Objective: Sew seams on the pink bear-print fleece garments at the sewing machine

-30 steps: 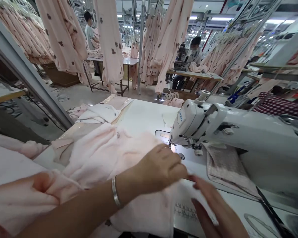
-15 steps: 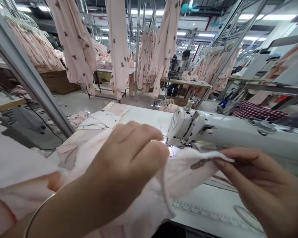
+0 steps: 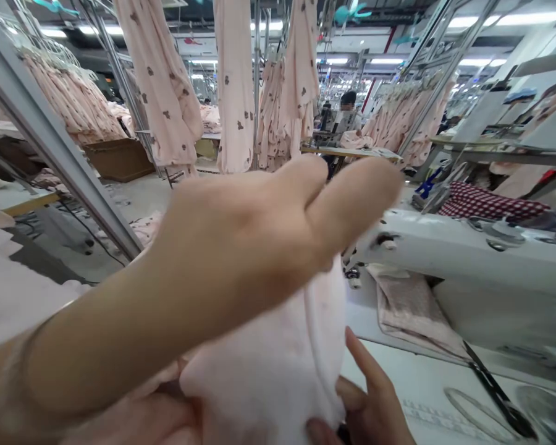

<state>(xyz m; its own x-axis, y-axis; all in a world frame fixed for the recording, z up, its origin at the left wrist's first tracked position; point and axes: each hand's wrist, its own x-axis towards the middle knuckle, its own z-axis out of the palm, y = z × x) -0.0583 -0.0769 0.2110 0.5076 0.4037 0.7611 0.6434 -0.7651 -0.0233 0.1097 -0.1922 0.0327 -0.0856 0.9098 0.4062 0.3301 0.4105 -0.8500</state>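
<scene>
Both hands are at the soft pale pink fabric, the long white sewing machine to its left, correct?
Not left: the head view shows the white sewing machine right of the pale pink fabric. The left hand and right hand are at the fabric.

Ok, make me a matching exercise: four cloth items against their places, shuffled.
1. soft pale pink fabric
2. dark red-and-white checked cloth
3. folded greyish-pink cloth
4. long pale pink garments with dark prints

A. at the right, just beyond the white metal sewing machine
B. hanging at upper centre
C. just below the left hand
D. below the machine's arm

Pairs: 1-C, 2-A, 3-D, 4-B
</scene>
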